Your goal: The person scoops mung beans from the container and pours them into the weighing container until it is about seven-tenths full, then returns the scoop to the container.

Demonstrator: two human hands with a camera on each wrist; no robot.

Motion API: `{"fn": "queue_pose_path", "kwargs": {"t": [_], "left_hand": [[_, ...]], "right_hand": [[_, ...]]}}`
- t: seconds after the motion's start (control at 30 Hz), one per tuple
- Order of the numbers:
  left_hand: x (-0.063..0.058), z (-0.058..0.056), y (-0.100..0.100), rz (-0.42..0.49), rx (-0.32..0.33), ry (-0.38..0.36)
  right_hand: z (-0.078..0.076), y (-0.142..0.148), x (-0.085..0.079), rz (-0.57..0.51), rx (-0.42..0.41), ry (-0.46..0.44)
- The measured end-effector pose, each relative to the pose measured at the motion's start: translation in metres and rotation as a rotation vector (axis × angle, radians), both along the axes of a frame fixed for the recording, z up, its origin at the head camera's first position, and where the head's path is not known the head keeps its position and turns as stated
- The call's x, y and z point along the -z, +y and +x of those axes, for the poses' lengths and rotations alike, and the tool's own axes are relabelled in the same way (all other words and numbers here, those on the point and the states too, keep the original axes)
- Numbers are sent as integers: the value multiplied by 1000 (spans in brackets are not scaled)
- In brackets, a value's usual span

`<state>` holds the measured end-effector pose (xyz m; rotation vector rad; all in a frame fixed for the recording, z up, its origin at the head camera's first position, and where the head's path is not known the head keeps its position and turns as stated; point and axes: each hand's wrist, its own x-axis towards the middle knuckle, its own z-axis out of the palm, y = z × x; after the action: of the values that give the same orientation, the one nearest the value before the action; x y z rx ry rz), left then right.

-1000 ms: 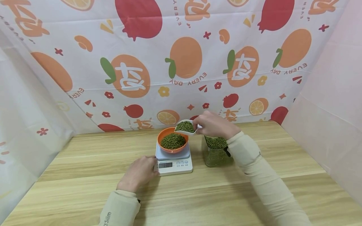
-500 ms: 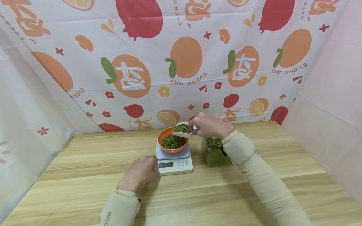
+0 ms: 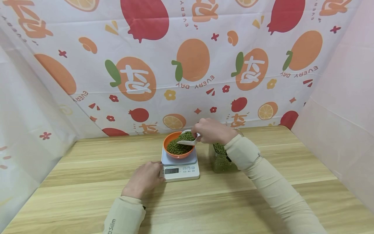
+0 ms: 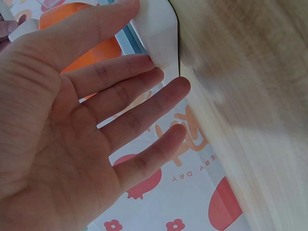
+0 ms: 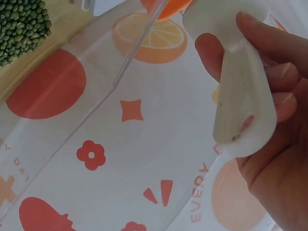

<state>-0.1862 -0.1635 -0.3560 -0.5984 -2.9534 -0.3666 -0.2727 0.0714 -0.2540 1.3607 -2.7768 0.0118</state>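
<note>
My right hand [image 3: 214,130] grips a white scoop [image 3: 187,142] by its handle, tilted over an orange bowl [image 3: 180,156]. Green mung beans [image 3: 177,148] are heaped in the bowl, and more lie in the scoop. From the right wrist, fingers and thumb wrap the white handle [image 5: 243,96]. Under the bowl stands a white kitchen scale [image 3: 184,175] with a small display; its digits are too blurred to read. My left hand [image 3: 146,177] rests at the scale's left front corner. In the left wrist view its fingers [image 4: 137,113] are nearly straight, fingertips against the scale's side [image 4: 156,33].
A clear container [image 3: 223,164] of mung beans stands right of the scale, partly hidden by the right forearm. The wooden table [image 3: 198,208] ends at a fruit-printed curtain [image 3: 193,58] behind. Pale curtains [image 3: 344,107] hang at both sides.
My right hand has moved left and slightly down, and the scoop has tipped lower into the bowl, its beans now meeting the heap. The left hand stays at the scale.
</note>
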Motion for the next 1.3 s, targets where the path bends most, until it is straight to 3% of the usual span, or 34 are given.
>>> {"fn": "queue_pose_path", "kwargs": {"t": [0.63,1.3], "left_hand": [[3,-2,1,-2,-4,-13],[1,0,0,20,11,-4]], "right_hand": [[3,-3,-2,14,16,82],[5,2,-9,60,21,330]]}}
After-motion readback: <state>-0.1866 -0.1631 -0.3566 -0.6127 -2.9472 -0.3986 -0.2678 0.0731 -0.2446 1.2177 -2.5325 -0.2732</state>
